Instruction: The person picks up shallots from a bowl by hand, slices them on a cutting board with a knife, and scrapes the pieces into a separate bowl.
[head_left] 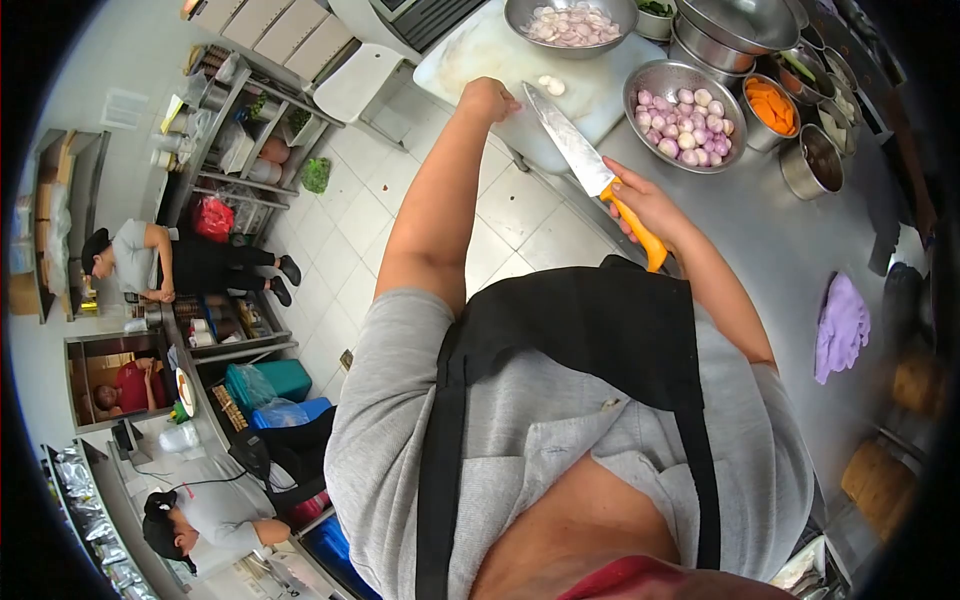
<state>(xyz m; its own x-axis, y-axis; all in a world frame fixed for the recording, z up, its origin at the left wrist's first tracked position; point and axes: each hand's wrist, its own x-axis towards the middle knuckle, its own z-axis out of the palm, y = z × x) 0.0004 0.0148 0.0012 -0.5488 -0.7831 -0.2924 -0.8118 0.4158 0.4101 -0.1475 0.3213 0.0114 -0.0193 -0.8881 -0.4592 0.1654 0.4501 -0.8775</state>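
Note:
In my right hand is a large kitchen knife with an orange-yellow handle, its blade pointing up and left over the white cutting board. My left hand is closed at the near-left edge of the board, left of the blade tip; a small pinkish bit shows at its fingertips, too small to name. Beside the tip lie pale peeled pieces. A metal bowl of whole peeled shallots stands right of the board. On the board's far side, another bowl contains sliced shallots.
Right of the shallots are a pot of cut carrots, another metal pot and stacked bowls. A purple glove lies on the steel table. To the left are a white chair, shelving and several other people.

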